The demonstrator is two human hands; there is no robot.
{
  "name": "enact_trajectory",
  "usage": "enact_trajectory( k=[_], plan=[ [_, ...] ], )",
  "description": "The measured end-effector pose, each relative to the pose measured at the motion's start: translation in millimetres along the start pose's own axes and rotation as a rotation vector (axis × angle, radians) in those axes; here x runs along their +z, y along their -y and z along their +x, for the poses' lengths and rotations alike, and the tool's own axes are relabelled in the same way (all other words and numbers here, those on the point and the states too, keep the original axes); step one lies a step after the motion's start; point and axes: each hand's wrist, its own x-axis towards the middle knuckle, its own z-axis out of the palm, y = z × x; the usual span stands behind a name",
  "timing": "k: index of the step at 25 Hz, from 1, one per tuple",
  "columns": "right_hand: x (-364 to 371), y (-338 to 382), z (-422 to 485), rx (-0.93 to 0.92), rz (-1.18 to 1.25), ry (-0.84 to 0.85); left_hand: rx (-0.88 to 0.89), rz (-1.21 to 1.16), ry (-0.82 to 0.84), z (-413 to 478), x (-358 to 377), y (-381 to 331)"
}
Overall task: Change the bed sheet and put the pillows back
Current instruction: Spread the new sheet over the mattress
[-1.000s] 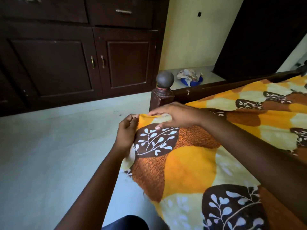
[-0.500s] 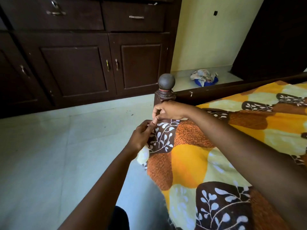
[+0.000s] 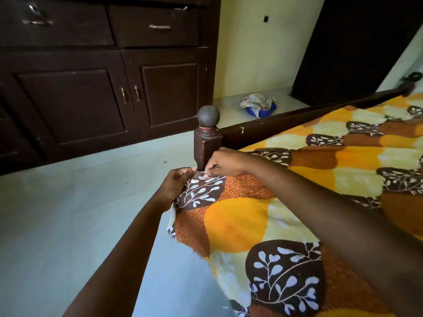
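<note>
An orange, yellow and brown leaf-print bed sheet (image 3: 286,202) covers the bed on the right. Its corner lies right beside the dark wooden bedpost (image 3: 207,143) topped by a grey ball. My left hand (image 3: 177,186) grips the sheet's edge at that corner, fingers curled round the cloth. My right hand (image 3: 225,162) pinches the same corner from above, just at the foot of the post. The two hands nearly touch. No pillows are in view.
The dark footboard rail (image 3: 309,116) runs from the post to the right. Dark wooden cabinets with drawers (image 3: 91,88) line the far wall. A blue basin with cloth (image 3: 259,106) sits on the pale tiled floor (image 3: 68,213) by the yellow wall.
My right hand went from lying flat on the corner to pinching it. Both hands drew the sheet corner up close to the bedpost. My view moved nearer and slightly left.
</note>
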Motion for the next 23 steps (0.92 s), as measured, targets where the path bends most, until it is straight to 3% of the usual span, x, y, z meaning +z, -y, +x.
enact_trajectory(
  k=[3,8,10,12,15,20,23],
  plan=[
    [8.8,-1.3,3.4,0.077,0.034,-0.025,0.033,0.006,-0.090,7.3,2.3,13.5],
    [-2.6,-2.0,16.1,0.196,0.062,0.107,0.449,0.316,-0.236,2.1,20.0,49.2],
    [-7.4,-2.6,20.5,0.240,0.072,0.168,0.522,0.342,-0.295,5.6,23.6,53.3],
    [-8.2,-0.4,19.7,0.268,0.083,0.092,0.457,0.236,-0.235,8.9,19.8,49.3],
    [-5.9,8.9,10.6,0.203,0.014,-0.133,0.230,-0.022,0.013,10.3,11.4,42.4],
    [-2.2,25.8,14.1,0.161,-0.218,0.056,0.158,-0.091,0.234,24.2,-13.9,37.2],
    [1.7,25.4,16.5,0.245,-0.234,0.024,0.149,0.044,0.267,25.1,-17.0,38.4]
  ],
)
